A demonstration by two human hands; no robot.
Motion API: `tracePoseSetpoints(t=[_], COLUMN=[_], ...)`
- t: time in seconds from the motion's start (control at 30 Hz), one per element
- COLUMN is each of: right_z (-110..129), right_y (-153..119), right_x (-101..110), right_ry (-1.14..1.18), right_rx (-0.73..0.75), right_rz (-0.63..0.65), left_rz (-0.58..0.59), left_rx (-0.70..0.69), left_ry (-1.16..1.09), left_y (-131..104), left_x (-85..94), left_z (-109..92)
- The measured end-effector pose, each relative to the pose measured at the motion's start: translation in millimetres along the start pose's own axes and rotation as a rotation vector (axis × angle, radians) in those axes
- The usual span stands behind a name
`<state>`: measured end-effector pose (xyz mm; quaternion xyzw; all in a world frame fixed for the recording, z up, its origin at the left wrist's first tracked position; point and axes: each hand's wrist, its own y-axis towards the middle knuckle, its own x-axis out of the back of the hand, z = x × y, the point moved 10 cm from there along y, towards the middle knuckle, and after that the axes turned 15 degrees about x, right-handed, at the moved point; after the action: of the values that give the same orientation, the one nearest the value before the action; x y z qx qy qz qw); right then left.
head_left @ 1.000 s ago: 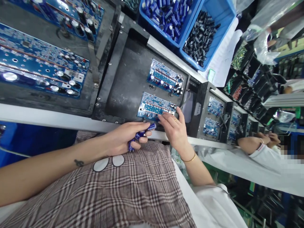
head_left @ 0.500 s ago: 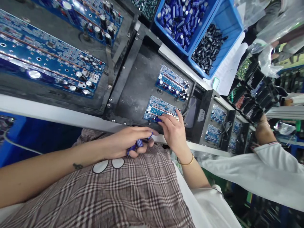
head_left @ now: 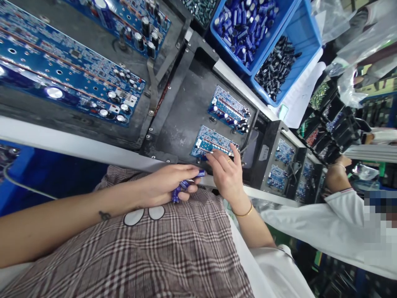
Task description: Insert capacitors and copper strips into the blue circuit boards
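Observation:
Several blue capacitors (head_left: 175,193) are bunched in my left hand (head_left: 167,182), its fingers curled around them just in front of the bench edge. One more capacitor (head_left: 201,173) sticks out past the thumb and fingertips. My right hand (head_left: 228,176) reaches over the front edge of the nearer small blue circuit board (head_left: 211,138), fingers bent and fingertips low against it. Something blue shows beside those fingertips; what they pinch, if anything, is hidden. Behind lies a second circuit board (head_left: 229,105) with capacitors standing along its front side. Both boards rest in a black carrier tray (head_left: 176,124).
A blue bin (head_left: 214,31) of blue capacitors and another blue bin (head_left: 305,33) with small black components stand behind the tray. Larger circuit boards (head_left: 71,74) lie at left. Further trays (head_left: 287,165) continue rightward, where a co-worker's arm (head_left: 336,178) reaches in.
The view has shifted slightly. In my left hand, one capacitor now juts out further at the fingertips. My right hand stays at the nearer board, with its fingers slightly shifted.

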<state>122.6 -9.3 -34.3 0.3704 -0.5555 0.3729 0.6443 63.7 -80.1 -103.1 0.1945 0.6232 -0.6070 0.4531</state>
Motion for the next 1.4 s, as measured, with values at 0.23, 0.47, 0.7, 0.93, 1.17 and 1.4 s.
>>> tracePoseSetpoints(t=[0.23, 0.47, 0.7, 0.93, 1.17, 1.4], right_z=[15, -4, 5, 11, 10, -42], right_y=[12, 27, 28, 30, 9, -69], right_x=[26, -1, -4, -5, 41, 53], right_ry=[0.240, 0.107, 0.079, 0.070, 0.395, 0.563], right_rx=[-0.068, -0.118, -0.076, 0.004, -0.180, -0.461], right_rz=[-0.055, -0.102, -0.084, -0.085, -0.310, -0.421], left_rz=[0.068, -0.072, -0.026, -0.066, -0.174, -0.483], left_rx=[-0.046, 0.056, 0.047, -0.044, -0.160, -0.389], left_ry=[-0.059, 0.013, 0.123, 0.227, 0.416, 1.158], left_y=[-3, -8, -7, -14, -24, -4], left_x=[-0.2, 7.1, 7.5, 8.3, -7.8, -80.6], left_z=[0, 5, 5, -2, -13, -90])
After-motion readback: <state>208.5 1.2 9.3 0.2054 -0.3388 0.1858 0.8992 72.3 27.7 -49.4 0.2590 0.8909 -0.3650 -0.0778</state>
